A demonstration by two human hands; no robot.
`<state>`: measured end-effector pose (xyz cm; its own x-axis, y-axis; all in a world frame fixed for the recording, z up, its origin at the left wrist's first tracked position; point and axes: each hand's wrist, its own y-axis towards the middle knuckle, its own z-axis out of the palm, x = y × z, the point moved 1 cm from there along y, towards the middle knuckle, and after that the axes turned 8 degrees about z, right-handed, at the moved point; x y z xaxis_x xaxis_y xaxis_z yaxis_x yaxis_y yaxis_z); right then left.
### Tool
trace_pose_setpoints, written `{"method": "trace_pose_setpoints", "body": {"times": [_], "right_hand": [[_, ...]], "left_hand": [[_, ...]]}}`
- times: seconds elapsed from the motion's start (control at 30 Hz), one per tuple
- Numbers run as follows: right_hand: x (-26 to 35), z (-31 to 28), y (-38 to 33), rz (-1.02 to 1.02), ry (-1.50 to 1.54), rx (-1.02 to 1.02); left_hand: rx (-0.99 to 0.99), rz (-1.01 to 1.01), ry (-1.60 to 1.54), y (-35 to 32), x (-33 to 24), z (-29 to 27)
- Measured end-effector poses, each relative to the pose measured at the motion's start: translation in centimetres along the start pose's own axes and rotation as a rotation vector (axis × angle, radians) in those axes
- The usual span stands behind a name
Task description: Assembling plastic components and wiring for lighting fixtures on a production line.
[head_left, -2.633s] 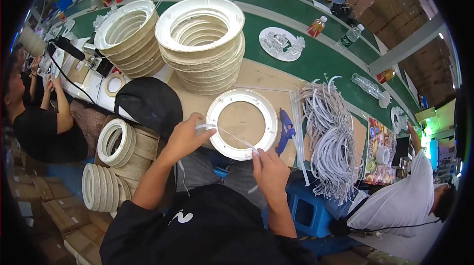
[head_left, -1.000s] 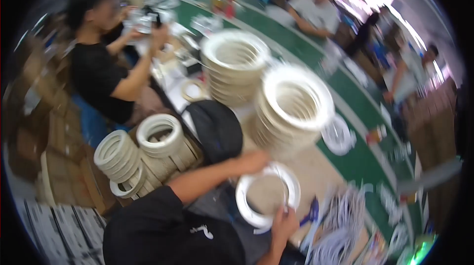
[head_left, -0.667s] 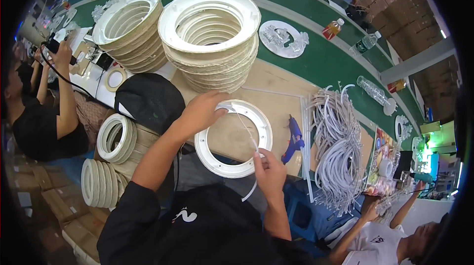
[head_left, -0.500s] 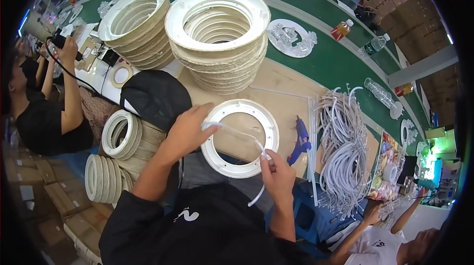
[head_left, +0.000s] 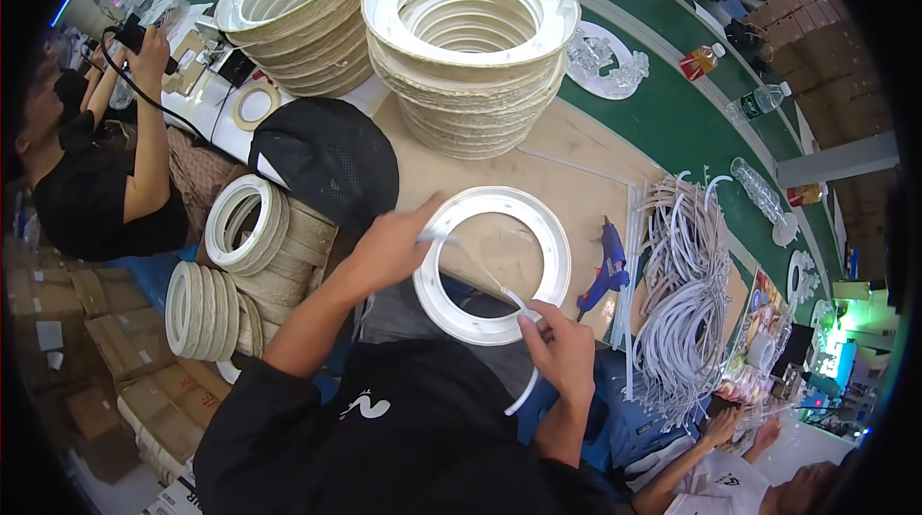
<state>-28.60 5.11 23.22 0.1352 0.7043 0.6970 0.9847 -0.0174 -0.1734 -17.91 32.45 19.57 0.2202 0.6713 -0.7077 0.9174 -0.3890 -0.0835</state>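
A flat white ring (head_left: 554,251) rests at the table's near edge, in front of my body. My right hand (head_left: 562,350), at the ring's near right rim, pinches a white flexible strip (head_left: 521,395) whose tail hangs down past the ring. From the strip's upper end a thin pale strand (head_left: 480,268) crosses the ring's opening toward my left hand (head_left: 389,248). That hand is closed at the ring's left rim on a pale end piece, smeared by motion. A blue glue gun (head_left: 605,270) lies right of the ring.
Tall stacks of white rings (head_left: 471,102) stand beyond, with smaller stacks (head_left: 206,311) at left. A black cap-like cloth item (head_left: 327,165) lies near my left hand. Bundled white strips (head_left: 682,294) lie at right. Co-workers sit on both sides; bottles (head_left: 759,100) stand farther back.
The view has shifted, so the table's things appear farther right. My left hand has moved slightly, its pale end piece now blurred. Both hands keep their hold.
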Motion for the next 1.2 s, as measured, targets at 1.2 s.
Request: {"method": "trace_pose_setpoints", "body": {"times": [1.2], "right_hand": [[-0.9,0.9,2.2,0.152,-0.21,-0.413]], "left_hand": [[-0.02,0.283,-0.085,3.1,-3.4,-3.7]]}}
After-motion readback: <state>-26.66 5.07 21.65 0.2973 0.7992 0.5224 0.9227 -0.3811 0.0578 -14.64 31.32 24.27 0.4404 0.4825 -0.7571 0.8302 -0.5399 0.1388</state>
